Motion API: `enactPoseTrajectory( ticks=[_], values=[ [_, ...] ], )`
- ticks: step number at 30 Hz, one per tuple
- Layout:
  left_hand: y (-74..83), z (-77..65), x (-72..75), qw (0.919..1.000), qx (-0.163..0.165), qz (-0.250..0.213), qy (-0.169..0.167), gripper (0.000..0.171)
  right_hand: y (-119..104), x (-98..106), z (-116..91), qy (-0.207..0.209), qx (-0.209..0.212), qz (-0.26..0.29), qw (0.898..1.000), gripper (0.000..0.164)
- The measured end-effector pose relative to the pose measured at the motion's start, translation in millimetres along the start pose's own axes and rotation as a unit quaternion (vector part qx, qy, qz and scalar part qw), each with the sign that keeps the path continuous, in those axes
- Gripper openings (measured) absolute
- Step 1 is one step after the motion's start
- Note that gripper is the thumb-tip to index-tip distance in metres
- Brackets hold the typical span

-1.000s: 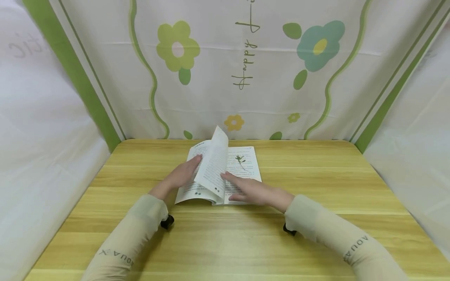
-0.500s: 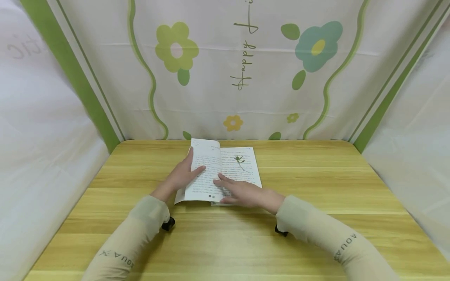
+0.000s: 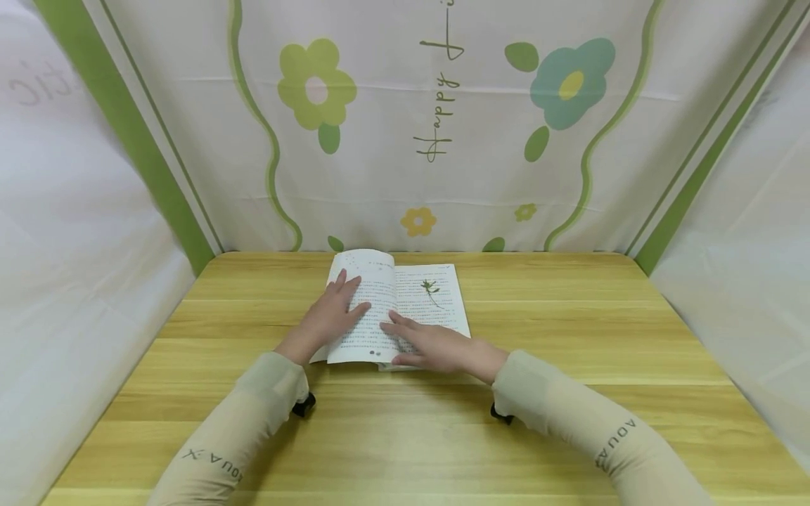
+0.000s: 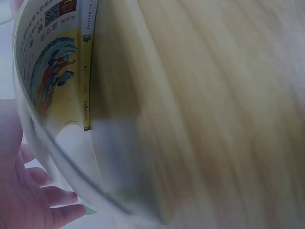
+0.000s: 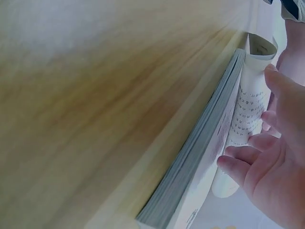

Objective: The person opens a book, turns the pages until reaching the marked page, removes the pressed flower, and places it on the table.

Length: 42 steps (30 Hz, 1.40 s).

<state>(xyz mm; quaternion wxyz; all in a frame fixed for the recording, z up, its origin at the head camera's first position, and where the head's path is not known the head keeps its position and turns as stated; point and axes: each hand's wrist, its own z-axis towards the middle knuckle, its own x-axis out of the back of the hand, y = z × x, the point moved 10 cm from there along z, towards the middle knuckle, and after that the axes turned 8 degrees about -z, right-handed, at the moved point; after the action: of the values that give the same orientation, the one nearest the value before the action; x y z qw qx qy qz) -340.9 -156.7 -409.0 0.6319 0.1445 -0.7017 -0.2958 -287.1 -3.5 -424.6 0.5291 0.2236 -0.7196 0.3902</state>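
Observation:
An open book [image 3: 449, 302] lies near the far edge of the table, printed text on both pages. On its right page rests a small dried plant sprig [image 3: 430, 287] with a thin stem. My left hand [image 3: 330, 309] lies on the left page, fingers spread and fairly straight. Near the gutter, my right hand [image 3: 436, 347] touches the page with extended fingers. The left wrist view shows the curved cover [image 4: 66, 81], with a coloured picture, lifted off the wood beside the left hand [image 4: 28, 191]. In the right wrist view, the page block [image 5: 195, 148] is thick beside the right hand [image 5: 276, 162].
The wooden table [image 3: 405, 436] extends around the book on all sides. Behind it hangs a white curtain [image 3: 380, 176] printed with flowers and lettering. White fabric walls with green bands stand at both sides.
A raised leaf has turned over to the left and now lies under my left hand, which has shifted onto it. My right hand has slid slightly left toward the gutter. The sprig stays put.

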Motion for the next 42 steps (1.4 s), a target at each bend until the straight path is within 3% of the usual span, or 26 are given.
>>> enactPoseTrajectory(
  ticks=[6, 11, 20, 26, 31, 37, 42],
  values=[
    [6.1, -0.4, -0.2, 0.9983, -0.038, 0.044, 0.006, 0.062, 1.2, 8.6, -1.3, 0.010, 0.008, -0.002, 1.000, 0.067],
    [14.3, -0.4, -7.7, 0.9962, -0.075, 0.040, -0.018, 0.054, 6.5, 20.7, -2.3, 0.036, 0.008, -0.007, 0.999, 0.061],
    [16.6, 0.5, -17.4, 0.9941, -0.079, 0.054, -0.051, 0.048, 23.2, 40.8, -4.9, 0.087, 0.001, 0.005, 0.996, 0.042],
    [13.0, -0.3, -14.6, 0.9963, -0.062, 0.029, -0.052, 0.057, 51.0, 52.6, -5.7, 0.128, -0.049, 0.040, 0.990, 0.031],
    [9.4, 0.0, -12.0, 0.9975, -0.039, 0.013, -0.057, 0.069, 80.1, 54.0, -5.0, 0.145, -0.122, 0.075, 0.979, 0.028],
    [6.2, -0.3, -12.7, 0.9965, -0.032, 0.033, -0.069, 0.077, 108.6, 49.0, -7.4, 0.146, -0.200, 0.114, 0.962, 0.020],
    [0.1, -3.6, -12.9, 0.9960, -0.014, 0.033, -0.082, 0.081, 126.6, 40.8, -6.3, 0.150, -0.233, 0.185, 0.943, 0.018]
  ],
)
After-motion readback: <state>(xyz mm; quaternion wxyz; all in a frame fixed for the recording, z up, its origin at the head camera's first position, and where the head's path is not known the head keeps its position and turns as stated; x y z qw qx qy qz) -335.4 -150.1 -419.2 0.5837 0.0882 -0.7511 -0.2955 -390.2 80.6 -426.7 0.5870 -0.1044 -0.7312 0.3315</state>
